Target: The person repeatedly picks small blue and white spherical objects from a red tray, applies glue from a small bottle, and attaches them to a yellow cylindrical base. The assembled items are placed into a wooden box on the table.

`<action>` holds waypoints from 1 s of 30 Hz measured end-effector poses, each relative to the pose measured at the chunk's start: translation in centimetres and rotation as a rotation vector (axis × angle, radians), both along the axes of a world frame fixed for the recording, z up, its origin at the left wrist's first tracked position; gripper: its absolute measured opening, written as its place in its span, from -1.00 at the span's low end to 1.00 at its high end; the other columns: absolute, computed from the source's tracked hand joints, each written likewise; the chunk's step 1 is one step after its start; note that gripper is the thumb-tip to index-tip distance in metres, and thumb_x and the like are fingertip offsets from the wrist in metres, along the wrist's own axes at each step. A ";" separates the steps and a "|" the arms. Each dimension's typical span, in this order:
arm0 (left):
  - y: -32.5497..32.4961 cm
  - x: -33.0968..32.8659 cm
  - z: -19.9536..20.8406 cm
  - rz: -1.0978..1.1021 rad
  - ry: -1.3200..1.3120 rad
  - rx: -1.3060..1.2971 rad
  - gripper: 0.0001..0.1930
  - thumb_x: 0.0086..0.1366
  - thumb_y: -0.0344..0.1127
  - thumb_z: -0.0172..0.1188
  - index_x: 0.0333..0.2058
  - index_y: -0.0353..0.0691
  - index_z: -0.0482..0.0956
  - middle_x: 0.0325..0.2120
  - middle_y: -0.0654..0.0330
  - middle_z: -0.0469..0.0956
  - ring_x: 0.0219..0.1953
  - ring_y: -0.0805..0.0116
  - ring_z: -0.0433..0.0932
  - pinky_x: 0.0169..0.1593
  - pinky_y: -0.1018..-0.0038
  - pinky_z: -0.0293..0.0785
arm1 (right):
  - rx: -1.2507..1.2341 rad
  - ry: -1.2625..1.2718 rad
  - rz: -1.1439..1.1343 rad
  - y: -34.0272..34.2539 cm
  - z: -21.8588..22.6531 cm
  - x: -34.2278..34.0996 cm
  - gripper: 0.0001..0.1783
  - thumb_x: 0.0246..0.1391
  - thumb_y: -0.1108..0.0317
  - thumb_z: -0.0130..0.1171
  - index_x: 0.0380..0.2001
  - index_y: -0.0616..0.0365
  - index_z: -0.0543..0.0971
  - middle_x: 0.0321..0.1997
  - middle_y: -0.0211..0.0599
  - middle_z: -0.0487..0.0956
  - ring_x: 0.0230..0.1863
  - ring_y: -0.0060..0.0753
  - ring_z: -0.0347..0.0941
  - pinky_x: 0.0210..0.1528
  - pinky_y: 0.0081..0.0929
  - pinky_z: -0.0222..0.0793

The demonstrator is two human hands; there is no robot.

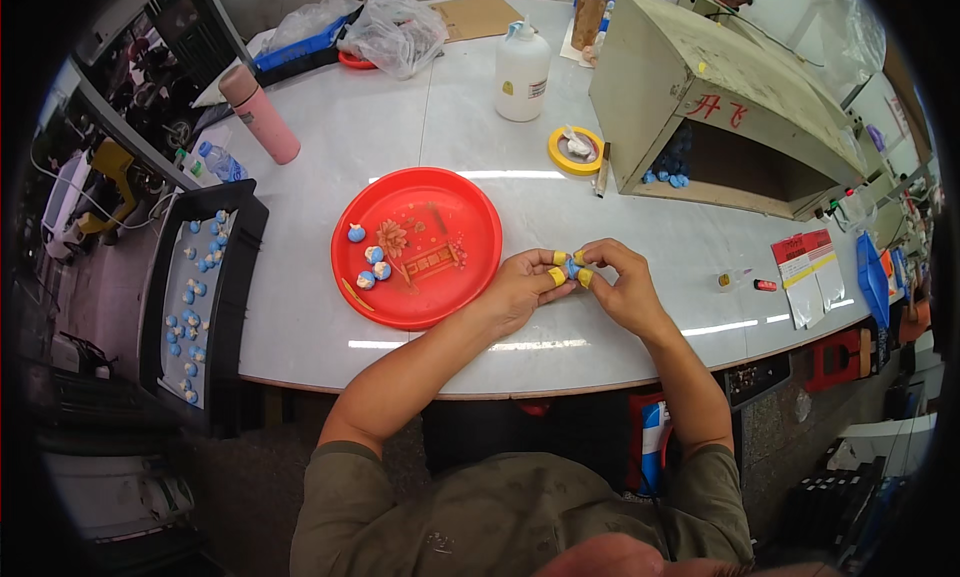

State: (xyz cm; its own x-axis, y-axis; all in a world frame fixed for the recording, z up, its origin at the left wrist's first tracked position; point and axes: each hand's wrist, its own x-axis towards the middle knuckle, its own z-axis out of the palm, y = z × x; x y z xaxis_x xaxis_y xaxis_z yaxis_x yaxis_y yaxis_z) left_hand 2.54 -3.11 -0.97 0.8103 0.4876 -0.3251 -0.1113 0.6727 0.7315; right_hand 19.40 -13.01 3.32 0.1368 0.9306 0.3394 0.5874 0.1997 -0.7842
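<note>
One small blue piece [571,268] sits between both hands, over the near part of the table [620,222], just right of the plate. The left hand [518,291] grips it from one side with thumb and forefinger; the right hand [628,289] grips it from the other, its fingers bent. Yellow wraps [556,276] cover the thumb and forefinger tips of each hand.

Near the left forearm lies a round red plate [450,297] with a printed pattern, carrying four blue-and-white balls [374,254] and a thin yellow strip [357,295] along its left side. Farther left, a long black tray [240,287] holds many similar balls, spread over a pale liner.

Beyond the hands, a yellow tape roll [556,155] lies beside an open-fronted box [645,102] with blue pieces [678,181] inside. A white bottle [522,77] stands behind the roll, and a pink flask [268,122] stands beyond the plate, to its left.
</note>
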 end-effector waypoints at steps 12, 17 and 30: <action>0.1 0.0 -0.6 0.005 -0.017 0.033 -0.77 0.38 -0.50 0.13 0.00 -0.32 0.43 -0.06 0.12 0.53 0.02 0.29 0.59 0.11 0.52 0.57 | -0.040 -0.138 0.028 0.1 0.9 0.3 -0.71 -0.11 0.69 0.21 -0.23 0.30 0.56 -0.19 -0.09 0.60 -0.12 -0.05 0.56 -0.02 -0.30 0.46; -0.1 0.1 -0.4 0.005 -0.020 0.036 -0.78 0.38 -0.51 0.13 -0.02 -0.33 0.44 -0.06 0.10 0.53 0.02 0.27 0.59 0.12 0.50 0.56 | -0.067 -0.146 0.023 0.0 1.4 0.2 -0.71 -0.11 0.70 0.21 -0.23 0.30 0.55 -0.19 -0.08 0.60 -0.11 -0.03 0.56 -0.02 -0.28 0.46; -0.1 0.2 -0.5 0.011 -0.070 0.043 -0.80 0.37 -0.52 0.16 -0.05 -0.33 0.47 -0.06 0.10 0.54 0.01 0.31 0.58 0.16 0.45 0.55 | -0.060 -0.114 -0.009 -0.2 1.2 0.0 -0.71 -0.11 0.70 0.21 -0.23 0.31 0.56 -0.20 -0.06 0.61 -0.12 -0.01 0.57 -0.03 -0.28 0.47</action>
